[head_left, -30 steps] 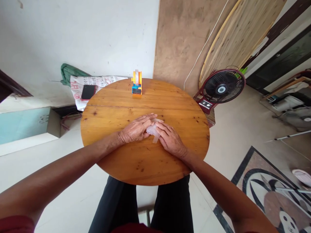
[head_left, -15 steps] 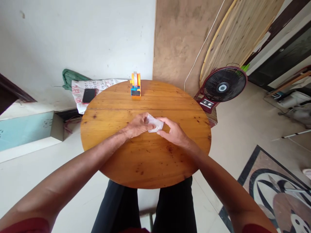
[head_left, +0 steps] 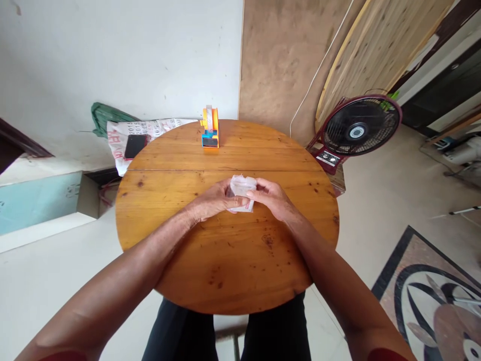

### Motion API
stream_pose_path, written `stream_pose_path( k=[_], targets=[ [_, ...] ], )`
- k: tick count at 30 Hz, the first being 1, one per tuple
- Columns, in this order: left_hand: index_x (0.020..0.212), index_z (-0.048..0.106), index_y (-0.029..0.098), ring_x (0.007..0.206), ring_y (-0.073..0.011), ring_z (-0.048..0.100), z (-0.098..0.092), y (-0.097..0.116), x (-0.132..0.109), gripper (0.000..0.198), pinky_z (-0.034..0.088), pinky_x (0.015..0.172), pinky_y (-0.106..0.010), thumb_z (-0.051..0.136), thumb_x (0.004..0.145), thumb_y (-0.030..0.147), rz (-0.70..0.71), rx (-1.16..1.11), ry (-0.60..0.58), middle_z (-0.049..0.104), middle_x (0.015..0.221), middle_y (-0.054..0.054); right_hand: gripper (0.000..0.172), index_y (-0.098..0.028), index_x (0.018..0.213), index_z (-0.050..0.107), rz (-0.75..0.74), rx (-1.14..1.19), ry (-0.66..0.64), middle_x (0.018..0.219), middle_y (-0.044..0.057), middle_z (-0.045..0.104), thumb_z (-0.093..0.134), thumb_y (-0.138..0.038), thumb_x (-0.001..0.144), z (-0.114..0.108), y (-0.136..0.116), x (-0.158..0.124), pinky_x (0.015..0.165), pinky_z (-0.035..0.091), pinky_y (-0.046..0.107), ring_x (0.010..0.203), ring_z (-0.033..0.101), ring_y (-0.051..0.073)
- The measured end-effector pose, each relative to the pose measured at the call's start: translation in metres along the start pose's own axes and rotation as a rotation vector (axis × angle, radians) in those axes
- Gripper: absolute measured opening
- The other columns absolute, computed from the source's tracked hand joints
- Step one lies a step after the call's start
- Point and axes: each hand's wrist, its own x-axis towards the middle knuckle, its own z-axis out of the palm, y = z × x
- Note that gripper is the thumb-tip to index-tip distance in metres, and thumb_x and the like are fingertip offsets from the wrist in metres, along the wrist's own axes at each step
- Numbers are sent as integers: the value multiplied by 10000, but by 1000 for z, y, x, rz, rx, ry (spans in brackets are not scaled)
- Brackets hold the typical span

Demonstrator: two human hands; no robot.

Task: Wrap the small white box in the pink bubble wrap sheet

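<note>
Between my hands is a small whitish, translucent plastic packet (head_left: 240,188) with a bit of red print near its lower right. What lies inside it I cannot make out. My left hand (head_left: 218,197) grips its left side, thumb across the front. From the right, my right hand (head_left: 272,197) holds the other edge, its thumb on the packet's face and its fingers behind. Both hands are above the middle of the round wooden table (head_left: 225,255). Farther back stands an orange and blue tape dispenser (head_left: 210,128) with a roll of tape, apart from both hands.
A dark phone (head_left: 136,146) lies on a white printed sack (head_left: 117,138) beyond the table's left rear edge. A green bag (head_left: 108,118) is behind it. To the right stands a dark red fan (head_left: 356,131). A white cord (head_left: 321,67) hangs along the wall.
The packet has turned more upright, showing its front face and red print. My right thumb has moved onto its face. The head view has shifted slightly closer to the table.
</note>
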Motion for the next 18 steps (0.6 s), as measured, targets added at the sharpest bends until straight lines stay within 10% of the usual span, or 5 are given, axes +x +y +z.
stream_pose_path(
  k=[18],
  targets=[
    [1007,641,154,768,-153,594,3,-3,-3,378,447,711,-267,760,694,331,59,84,73,659,859,-6,284,-196,899,704,-59,-133,126,862,20,711,682,-461,799,10,-4,-1,747,491,305,791,633,174]
  ],
)
